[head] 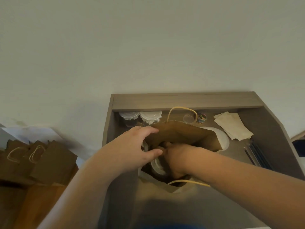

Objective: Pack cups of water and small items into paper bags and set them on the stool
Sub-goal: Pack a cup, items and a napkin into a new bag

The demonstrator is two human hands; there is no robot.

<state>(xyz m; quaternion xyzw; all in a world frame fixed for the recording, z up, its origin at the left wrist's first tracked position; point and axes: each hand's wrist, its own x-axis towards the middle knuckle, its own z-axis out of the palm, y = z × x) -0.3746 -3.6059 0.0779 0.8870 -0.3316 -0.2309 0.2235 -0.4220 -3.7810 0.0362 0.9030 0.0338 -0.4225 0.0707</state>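
On the grey-brown wooden bench (272,146) an upright brown paper bag (181,134) stands open-mouthed. The left hand (142,146) grips the left edge of its rim between thumb and curled fingers, seemingly to spread it for the other hand. The right hand (176,157) is sunk inside beside a white-lidded plastic cup (157,166) low in the bag; whether it grasps the cup I cannot tell. Two clear lidded plastic cups (140,117) stand against the back ledge within reach, probably for later bags.
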